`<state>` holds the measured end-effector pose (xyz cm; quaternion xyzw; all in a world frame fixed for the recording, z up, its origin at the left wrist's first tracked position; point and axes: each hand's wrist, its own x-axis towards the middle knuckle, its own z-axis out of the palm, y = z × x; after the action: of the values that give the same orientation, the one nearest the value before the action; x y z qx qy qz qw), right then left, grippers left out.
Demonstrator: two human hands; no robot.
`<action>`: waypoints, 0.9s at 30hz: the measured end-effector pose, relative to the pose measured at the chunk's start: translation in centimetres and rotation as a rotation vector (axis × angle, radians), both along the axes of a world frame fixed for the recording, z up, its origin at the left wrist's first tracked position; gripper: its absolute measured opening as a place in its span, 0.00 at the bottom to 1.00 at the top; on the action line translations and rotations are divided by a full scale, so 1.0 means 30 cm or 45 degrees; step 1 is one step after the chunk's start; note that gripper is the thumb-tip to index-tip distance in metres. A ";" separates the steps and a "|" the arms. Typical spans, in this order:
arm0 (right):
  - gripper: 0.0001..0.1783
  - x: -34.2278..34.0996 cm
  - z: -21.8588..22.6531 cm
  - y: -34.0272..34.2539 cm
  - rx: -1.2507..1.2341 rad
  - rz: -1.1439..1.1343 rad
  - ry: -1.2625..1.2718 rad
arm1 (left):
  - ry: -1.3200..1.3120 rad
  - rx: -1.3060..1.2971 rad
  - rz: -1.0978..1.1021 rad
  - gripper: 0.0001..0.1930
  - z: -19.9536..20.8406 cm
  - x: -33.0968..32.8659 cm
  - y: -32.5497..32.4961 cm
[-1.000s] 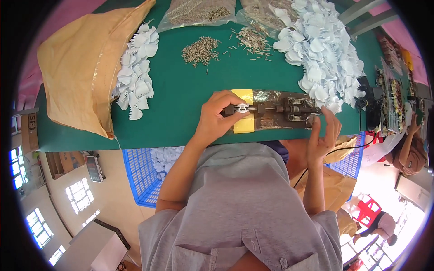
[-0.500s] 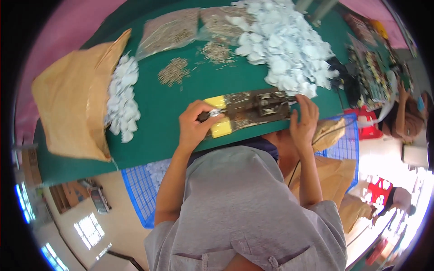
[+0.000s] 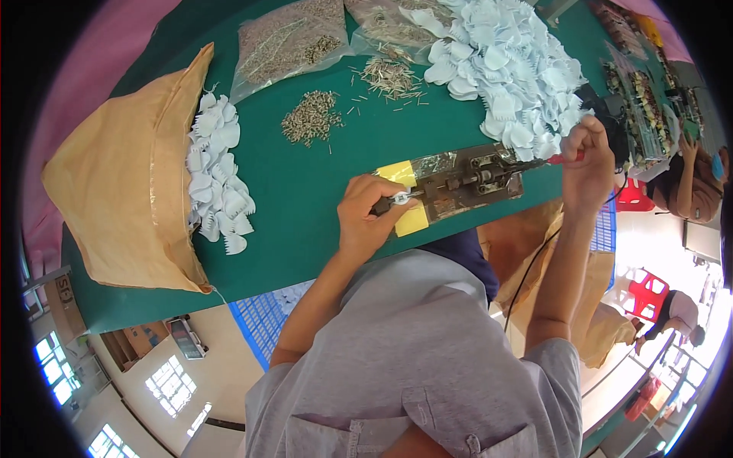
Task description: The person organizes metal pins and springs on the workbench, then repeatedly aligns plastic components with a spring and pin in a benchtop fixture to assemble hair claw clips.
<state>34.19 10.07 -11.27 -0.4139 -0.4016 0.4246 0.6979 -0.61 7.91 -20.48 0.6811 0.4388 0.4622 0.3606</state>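
On the green table near me lies a push-pull toggle clamp [image 3: 482,175] mounted on a worn metal plate [image 3: 450,208], with yellow tape [image 3: 395,175] across the plate's left end. My left hand [image 3: 368,212] is closed at that end. Thumb and fingers pinch a small dark-and-white piece [image 3: 398,198], lined up with the clamp's rod; its exact kind is unclear. My right hand [image 3: 592,156] curls its fingers round the clamp's red handle [image 3: 566,157], which sticks out to the right.
Beyond the clamp sit two small heaps of metal pins [image 3: 311,118] and clear bags of pins [image 3: 286,46]. White toothed plastic pieces [image 3: 508,72] pile up at far right; more spill from a tan sack [image 3: 122,175] at left. A blue basket [image 3: 263,324] stands below the table edge.
My right hand has moved outward to the right, and the red handle now shows in it. My left hand still pinches the small piece at the taped end. The whole view has shifted.
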 end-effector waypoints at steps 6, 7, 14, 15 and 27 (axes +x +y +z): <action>0.09 -0.082 -0.015 0.003 -0.145 -0.314 -0.722 | -0.016 0.032 0.000 0.11 -0.006 0.000 -0.003; 0.10 -0.062 -0.011 0.007 -0.132 -0.226 -0.652 | -0.032 -0.002 0.012 0.11 0.001 -0.002 -0.005; 0.13 -0.112 -0.034 0.030 0.110 -0.238 -0.253 | 0.013 -0.061 0.066 0.11 0.008 0.007 0.007; 0.14 -0.281 0.033 -0.008 0.145 -0.232 -0.505 | 0.014 -0.036 0.039 0.10 0.002 0.010 0.019; 0.15 0.036 -0.155 0.037 -0.118 -0.237 0.297 | -0.096 -0.010 -0.004 0.12 0.012 0.008 -0.023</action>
<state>35.28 11.19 -15.93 -0.4290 -0.2576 0.4214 0.7564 -0.38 7.22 -20.11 0.6624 0.4255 0.4851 0.3805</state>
